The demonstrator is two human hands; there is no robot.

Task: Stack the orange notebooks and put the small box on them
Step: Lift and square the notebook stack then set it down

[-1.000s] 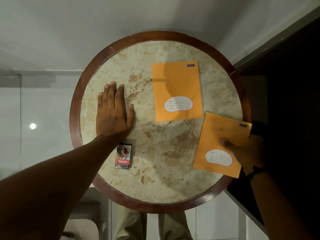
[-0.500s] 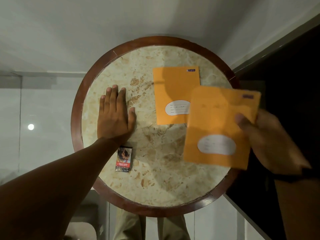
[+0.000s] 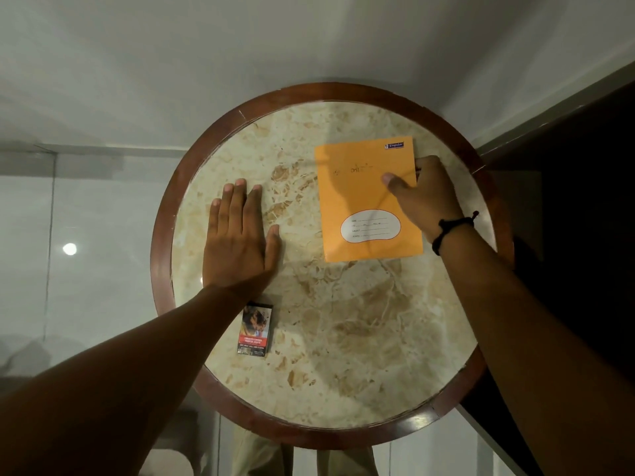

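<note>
An orange notebook [image 3: 360, 197] with a white oval label lies at the far right of the round marble table [image 3: 343, 321]. It covers the second orange notebook, which is hidden beneath it. My right hand [image 3: 421, 197] grips the top notebook's right edge, thumb on the cover, fingers curled at its side. My left hand [image 3: 240, 235] rests flat on the marble to the left, fingers together, holding nothing. The small box [image 3: 255, 329], dark with a red band, lies near the table's front left, just beside my left forearm.
The table has a raised brown wooden rim [image 3: 161, 235]. A white wall stands behind it, a dark panel [image 3: 567, 201] to the right, and pale floor tiles to the left. Trouser legs [image 3: 268, 458] show below the near rim.
My right hand carried the second notebook from the table's right edge up and left, and laid it on the first one. My left hand stayed flat.
</note>
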